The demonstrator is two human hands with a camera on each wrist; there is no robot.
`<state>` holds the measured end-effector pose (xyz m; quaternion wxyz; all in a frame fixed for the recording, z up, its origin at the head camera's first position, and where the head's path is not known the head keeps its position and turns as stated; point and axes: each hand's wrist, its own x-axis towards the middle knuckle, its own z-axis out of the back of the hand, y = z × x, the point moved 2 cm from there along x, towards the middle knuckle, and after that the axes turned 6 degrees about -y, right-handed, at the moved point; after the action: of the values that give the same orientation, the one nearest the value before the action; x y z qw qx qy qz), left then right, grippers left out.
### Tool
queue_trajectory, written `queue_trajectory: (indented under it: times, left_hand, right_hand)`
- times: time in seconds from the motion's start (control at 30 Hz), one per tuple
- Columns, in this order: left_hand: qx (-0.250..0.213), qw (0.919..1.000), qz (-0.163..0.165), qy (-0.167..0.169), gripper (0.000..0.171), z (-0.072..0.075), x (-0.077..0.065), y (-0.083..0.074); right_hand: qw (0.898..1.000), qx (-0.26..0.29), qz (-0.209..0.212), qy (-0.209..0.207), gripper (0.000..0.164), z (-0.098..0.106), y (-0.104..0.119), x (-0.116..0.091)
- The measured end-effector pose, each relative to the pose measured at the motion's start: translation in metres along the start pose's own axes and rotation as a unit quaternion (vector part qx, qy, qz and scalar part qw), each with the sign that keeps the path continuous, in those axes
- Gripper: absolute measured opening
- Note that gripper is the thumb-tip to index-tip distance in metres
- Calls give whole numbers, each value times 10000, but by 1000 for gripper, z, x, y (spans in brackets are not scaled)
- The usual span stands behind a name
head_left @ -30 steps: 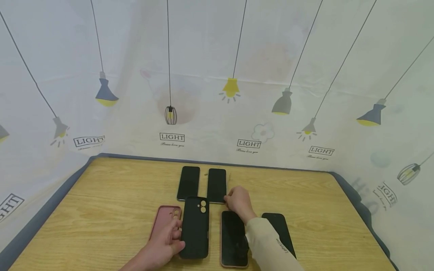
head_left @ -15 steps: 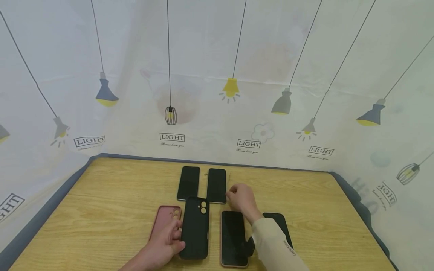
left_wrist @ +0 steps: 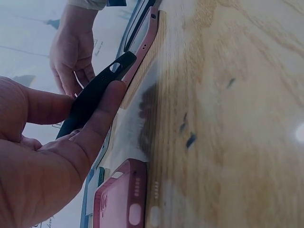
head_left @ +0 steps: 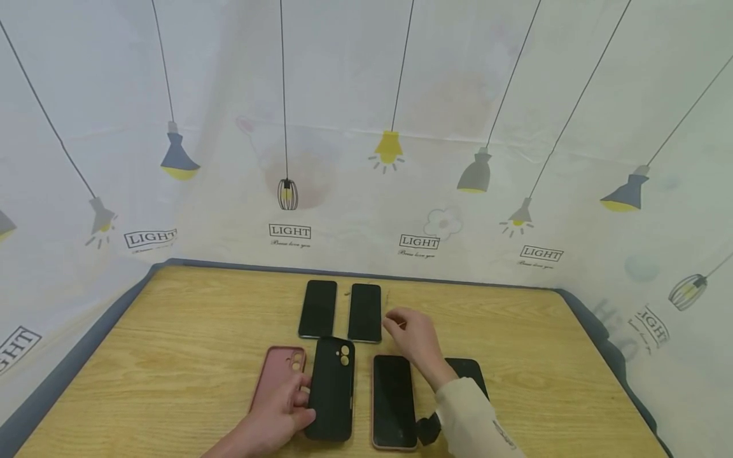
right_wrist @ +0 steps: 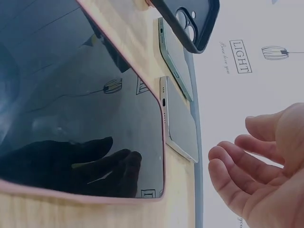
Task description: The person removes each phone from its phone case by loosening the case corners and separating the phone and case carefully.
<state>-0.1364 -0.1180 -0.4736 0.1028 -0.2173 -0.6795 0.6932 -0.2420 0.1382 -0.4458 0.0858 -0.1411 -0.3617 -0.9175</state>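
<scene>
My left hand (head_left: 275,410) pinches a black phone case (head_left: 332,394) by its left edge, thumb on one face and fingers on the other. The left wrist view shows the case tilted and raised above the table. Beside that hand lies a pink phone case (head_left: 273,372), partly covered by the fingers. My right hand (head_left: 415,337) hovers just right of the back right phone (head_left: 364,313), fingers loosely bent and nothing between them; the right wrist view shows the palm (right_wrist: 280,175) bare. Below it is a dark-screened phone (head_left: 393,401) in a pink case.
Another phone (head_left: 317,308) lies at the back left of the pair. To the right, a dark phone (head_left: 466,375) is partly hidden under the right sleeve (head_left: 472,413). A wooden table (head_left: 572,369) carries everything, with a lamp-printed cloth (head_left: 355,210) behind its far edge.
My right hand has drawn away from the back right phone's corner, rightward. The left hand keeps hold of the black phone case, which has shifted slightly toward me.
</scene>
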Motion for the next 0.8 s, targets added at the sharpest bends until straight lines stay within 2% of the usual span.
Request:
queue_trajectory:
  times: [0.5,0.67,0.8]
  left_hand:
    - [172,9979,625,-38,37,0,5,6]
    - [198,9973,710,-48,38,0,7,10]
    - [838,9906,1051,-258,38,3,8,11]
  right_hand:
    - [9999,89,-128,-16,15,-2,-6,-9]
    - [9998,122,-132,-31,14,-3,-8,-11]
    - [9997,138,-188,-8,14,-3,-9,-12]
